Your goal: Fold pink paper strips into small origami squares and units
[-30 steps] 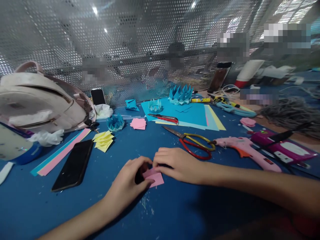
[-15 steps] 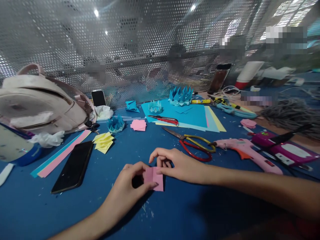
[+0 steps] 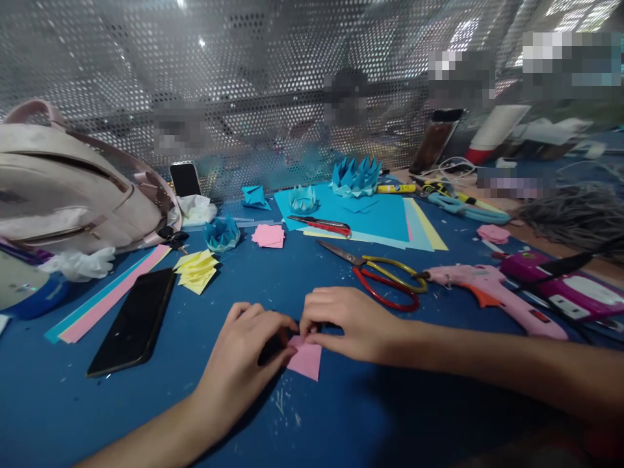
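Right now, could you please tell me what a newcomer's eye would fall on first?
Probably the left hand and right hand, fingertips on a small pink paper at the front middle of the table. Next, perhaps, the scissors, with red and yellow handles, just beyond the right hand. The spiky blue crown also stands out, at the back near the middle.
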`<state>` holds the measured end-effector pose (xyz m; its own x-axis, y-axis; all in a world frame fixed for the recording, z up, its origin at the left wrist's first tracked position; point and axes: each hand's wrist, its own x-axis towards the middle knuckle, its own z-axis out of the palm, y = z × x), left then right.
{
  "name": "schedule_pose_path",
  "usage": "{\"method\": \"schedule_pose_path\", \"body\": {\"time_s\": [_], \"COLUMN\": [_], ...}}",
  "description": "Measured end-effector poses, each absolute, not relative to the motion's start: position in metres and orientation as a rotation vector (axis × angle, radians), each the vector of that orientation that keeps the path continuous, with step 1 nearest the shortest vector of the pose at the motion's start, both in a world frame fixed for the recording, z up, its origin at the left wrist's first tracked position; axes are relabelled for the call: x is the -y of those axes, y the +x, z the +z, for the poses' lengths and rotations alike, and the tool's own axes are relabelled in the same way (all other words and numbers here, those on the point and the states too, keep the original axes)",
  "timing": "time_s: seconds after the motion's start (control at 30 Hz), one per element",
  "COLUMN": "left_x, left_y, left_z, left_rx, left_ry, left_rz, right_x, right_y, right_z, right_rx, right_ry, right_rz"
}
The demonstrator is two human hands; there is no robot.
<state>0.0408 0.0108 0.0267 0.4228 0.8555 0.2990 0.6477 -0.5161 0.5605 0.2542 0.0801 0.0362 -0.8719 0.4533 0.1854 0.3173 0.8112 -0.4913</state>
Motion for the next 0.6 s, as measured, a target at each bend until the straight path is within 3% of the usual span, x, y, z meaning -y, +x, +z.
{"method": "schedule_pose_path", "body": {"time_s": [0.2, 0.33, 0.6], "left_x": [-0.007, -0.003, 0.002], "left_y": [0.036, 0.03, 0.029], "left_z": [0.024, 0.021, 0.014], "left_rx": [-1.243, -1.098, -0.964], "left_ry": [2.342, 2.489, 2.804], "left_rz": [0.754, 0.802, 0.904], "right_x": [-0.089, -0.094, -0.099], "right_y": [0.258, 0.26, 0.263], "right_z": [0.036, 0.038, 0.039], "right_rx": [2.765, 2.84, 2.902], "right_ry": [-0.235, 0.078, 0.182], "right_rz": [0.578, 0.3, 0.279]}}
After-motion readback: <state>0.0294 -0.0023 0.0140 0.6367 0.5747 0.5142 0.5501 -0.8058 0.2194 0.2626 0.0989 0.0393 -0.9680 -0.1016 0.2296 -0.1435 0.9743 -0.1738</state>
